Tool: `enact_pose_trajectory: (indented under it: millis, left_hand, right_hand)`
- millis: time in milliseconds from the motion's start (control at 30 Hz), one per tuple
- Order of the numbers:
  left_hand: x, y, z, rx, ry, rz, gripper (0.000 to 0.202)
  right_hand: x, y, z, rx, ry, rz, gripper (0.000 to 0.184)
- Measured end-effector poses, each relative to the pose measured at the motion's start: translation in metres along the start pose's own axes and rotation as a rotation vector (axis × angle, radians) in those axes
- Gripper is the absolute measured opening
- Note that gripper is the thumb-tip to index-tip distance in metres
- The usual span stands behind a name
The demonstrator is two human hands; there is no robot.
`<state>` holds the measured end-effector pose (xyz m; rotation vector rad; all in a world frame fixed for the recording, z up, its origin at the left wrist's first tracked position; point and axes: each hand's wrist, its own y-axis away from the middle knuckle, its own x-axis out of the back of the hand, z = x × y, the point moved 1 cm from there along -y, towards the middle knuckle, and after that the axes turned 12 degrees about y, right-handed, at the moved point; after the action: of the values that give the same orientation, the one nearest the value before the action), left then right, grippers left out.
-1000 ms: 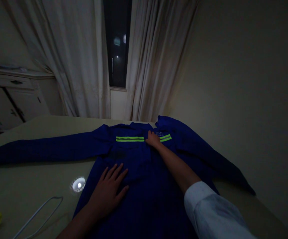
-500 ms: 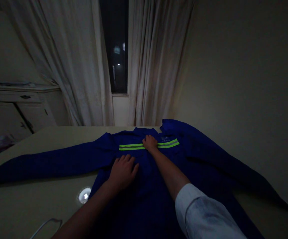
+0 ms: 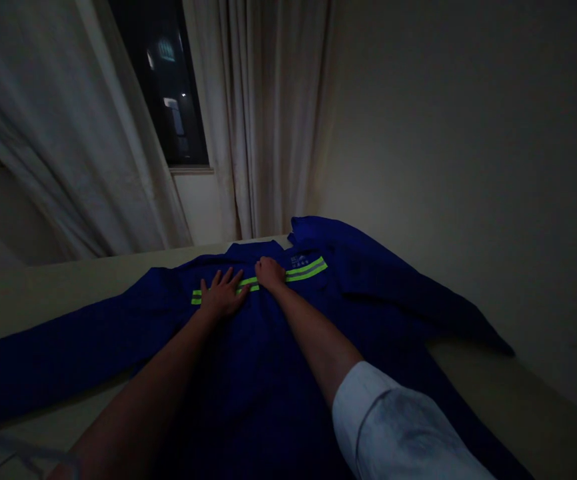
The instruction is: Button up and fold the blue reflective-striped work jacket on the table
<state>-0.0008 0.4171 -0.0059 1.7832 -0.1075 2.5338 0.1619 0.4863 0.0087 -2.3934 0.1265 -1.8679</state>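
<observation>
A dark blue work jacket (image 3: 278,360) lies spread on the table with its sleeves out to both sides. Across its chest runs a yellow-green reflective strip (image 3: 306,269), with small pale print above the strip's right part. My left hand (image 3: 222,295) rests flat with fingers spread on the left part of the strip. Just right of it, my right hand (image 3: 270,273) is closed at the middle of the chest below the collar (image 3: 254,250), its curled fingers gripping the jacket's front. The fingertips of my right hand are hidden.
The pale table (image 3: 93,267) reaches back to curtains (image 3: 263,133) and a dark window (image 3: 163,87). A bare wall (image 3: 443,167) rises along the right side. A blurred thin cord (image 3: 23,445) shows at the lower left.
My left hand has moved forward from below the strip onto it, fingers spreading. My right hand stays closed at the chest's middle. The view has turned right and down.
</observation>
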Motion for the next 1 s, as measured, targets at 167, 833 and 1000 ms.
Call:
enact_pose_trajectory:
  millis: [167,833,1000]
  left_hand:
    - [-0.001,-0.002,-0.002,0.001,0.010,0.004,0.074]
    - [0.017,0.289,0.107,-0.735,0.249,-0.023,0.035]
    - [0.011,0.362,0.111,-0.997,0.385,-0.249,0.008]
  right_hand:
    - [0.009,-0.009,0.017,-0.047,-0.122,0.025,0.038]
    - [0.110,0.465,0.126,0.442,0.057,-0.082,0.062]
    - [0.094,0.496,0.128,0.392,0.142,0.208,0.016]
